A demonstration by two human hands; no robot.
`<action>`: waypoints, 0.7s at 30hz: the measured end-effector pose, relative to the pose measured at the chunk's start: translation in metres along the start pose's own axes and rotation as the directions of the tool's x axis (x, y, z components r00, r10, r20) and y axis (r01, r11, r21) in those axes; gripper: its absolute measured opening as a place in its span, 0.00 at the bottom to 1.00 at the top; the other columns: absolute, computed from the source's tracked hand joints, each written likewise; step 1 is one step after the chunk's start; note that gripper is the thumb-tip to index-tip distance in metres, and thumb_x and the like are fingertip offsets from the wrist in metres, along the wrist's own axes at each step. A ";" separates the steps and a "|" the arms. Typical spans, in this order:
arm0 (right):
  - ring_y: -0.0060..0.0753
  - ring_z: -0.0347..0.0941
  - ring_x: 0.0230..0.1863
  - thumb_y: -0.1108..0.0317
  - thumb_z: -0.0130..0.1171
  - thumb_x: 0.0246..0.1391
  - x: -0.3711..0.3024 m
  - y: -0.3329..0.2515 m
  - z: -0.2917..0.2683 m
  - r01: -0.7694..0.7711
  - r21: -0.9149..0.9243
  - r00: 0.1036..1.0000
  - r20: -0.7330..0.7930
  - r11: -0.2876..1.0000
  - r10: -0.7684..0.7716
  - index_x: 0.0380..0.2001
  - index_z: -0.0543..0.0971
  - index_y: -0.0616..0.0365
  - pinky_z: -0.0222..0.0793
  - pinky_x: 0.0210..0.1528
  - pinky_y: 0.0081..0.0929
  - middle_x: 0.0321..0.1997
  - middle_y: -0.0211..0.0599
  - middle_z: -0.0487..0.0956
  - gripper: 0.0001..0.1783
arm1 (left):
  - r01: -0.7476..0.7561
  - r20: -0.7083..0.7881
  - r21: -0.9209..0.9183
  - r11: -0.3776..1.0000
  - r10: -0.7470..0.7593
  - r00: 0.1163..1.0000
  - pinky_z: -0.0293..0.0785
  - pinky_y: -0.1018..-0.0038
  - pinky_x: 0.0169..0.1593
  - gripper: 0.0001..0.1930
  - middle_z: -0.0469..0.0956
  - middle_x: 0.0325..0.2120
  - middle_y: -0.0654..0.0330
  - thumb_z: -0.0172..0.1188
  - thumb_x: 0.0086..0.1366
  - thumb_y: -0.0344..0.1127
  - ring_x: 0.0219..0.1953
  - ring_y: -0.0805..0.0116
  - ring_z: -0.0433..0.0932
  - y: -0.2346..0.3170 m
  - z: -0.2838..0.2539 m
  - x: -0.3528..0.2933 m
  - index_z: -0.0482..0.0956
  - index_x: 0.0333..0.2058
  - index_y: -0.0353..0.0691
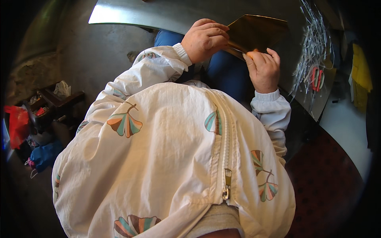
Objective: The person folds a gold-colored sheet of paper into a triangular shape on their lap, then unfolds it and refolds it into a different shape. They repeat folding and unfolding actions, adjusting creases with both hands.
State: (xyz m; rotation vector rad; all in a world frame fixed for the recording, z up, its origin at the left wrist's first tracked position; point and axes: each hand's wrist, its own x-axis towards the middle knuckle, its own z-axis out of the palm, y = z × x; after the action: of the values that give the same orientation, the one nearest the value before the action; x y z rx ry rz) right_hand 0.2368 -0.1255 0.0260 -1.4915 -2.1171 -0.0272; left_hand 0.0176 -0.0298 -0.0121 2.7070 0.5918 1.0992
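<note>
A shiny gold, foil-like piece (pixel 258 31) with angled edges is held over the near side of the dark table, above my lap. My left hand (pixel 205 39) is closed on its left end, fingers bent over the edge. On its near edge my right hand (pixel 263 69) pinches with thumb and forefinger, while the little finger sticks out. The fingertips hide part of that edge. I cannot tell whether the piece is a flat sheet or a folded form.
A bundle of thin silvery strips (pixel 311 43) lies on the table at the right, with red-handled scissors (pixel 316 78) on its near end. Farther right hangs something yellow (pixel 361 77). Low at the left are a dark wooden box (pixel 59 97), a red bag (pixel 18 126) and a blue bag (pixel 45 154).
</note>
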 end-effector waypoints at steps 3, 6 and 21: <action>0.37 0.78 0.33 0.67 0.66 0.51 0.003 0.000 0.003 -0.033 0.150 0.997 -0.060 0.988 0.042 0.32 0.79 0.54 0.67 0.52 0.39 0.30 0.32 0.82 0.07 | 0.070 -0.016 -0.058 0.996 -0.072 0.997 0.70 0.64 0.55 0.10 0.82 0.41 0.67 0.70 0.53 0.34 0.53 0.65 0.78 -0.003 0.001 -0.002 0.82 0.35 0.48; 0.41 0.78 0.35 0.68 0.65 0.53 0.008 0.003 0.008 -0.011 0.256 0.993 -0.109 0.967 0.041 0.32 0.80 0.56 0.69 0.49 0.39 0.31 0.35 0.81 0.05 | 0.082 -0.002 -0.041 0.996 -0.082 0.997 0.69 0.64 0.56 0.09 0.82 0.42 0.67 0.69 0.55 0.34 0.54 0.65 0.77 -0.006 -0.001 -0.005 0.82 0.35 0.47; 0.45 0.73 0.22 0.63 0.57 0.62 0.046 0.001 0.028 -0.406 0.291 0.910 0.048 0.866 0.411 0.28 0.76 0.61 0.68 0.25 0.34 0.21 0.45 0.76 0.13 | 0.437 -0.003 -0.100 0.894 -0.440 0.898 0.62 0.56 0.63 0.06 0.78 0.52 0.56 0.68 0.56 0.37 0.62 0.54 0.70 0.000 -0.013 -0.002 0.82 0.29 0.44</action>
State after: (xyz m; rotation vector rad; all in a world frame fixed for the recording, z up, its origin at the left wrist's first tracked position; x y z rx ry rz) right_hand 0.2150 -0.0763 0.0224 -1.7089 -1.6602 0.4158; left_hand 0.0074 -0.0304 -0.0046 2.3101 1.0603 1.0074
